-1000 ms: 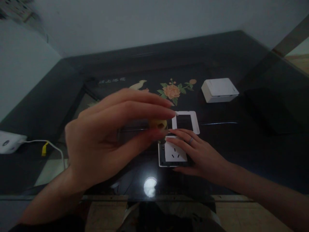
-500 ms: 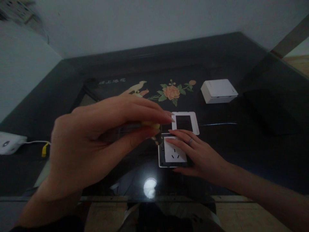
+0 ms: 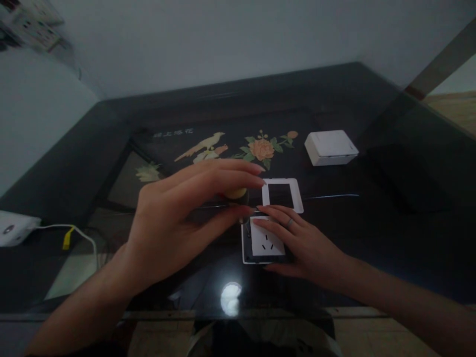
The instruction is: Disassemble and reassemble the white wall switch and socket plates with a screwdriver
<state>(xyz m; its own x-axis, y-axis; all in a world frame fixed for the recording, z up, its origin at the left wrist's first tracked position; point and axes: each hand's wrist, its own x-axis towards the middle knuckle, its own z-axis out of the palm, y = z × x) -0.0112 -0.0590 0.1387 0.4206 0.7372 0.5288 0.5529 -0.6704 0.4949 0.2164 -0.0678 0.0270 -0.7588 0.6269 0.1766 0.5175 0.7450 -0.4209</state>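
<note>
My left hand [image 3: 182,218] is closed around the short yellow and black handle of a screwdriver [image 3: 237,196]. Its thin shaft points down at the left edge of a wall socket [image 3: 266,243]; whether the tip sits in a screw there, I cannot make out. The socket lies face up, a white plate with slots on a dark frame. My right hand [image 3: 301,238], with a ring on one finger, grips the socket from the right, fingers on its face and thumb at the near edge. Just behind lies a white cover frame [image 3: 295,191] with a square opening, close to my fingertips.
A white box [image 3: 330,148] stands at the back right of the dark glossy table [image 3: 334,282]. On the left are a white device [image 3: 17,228] and its cable with a yellow tag [image 3: 67,238]. A power strip [image 3: 33,27] is at the upper left.
My left hand has turned and its fingers have shifted around the screwdriver handle, which stands more upright. My right hand stays on the socket. The whole view has moved slightly.
</note>
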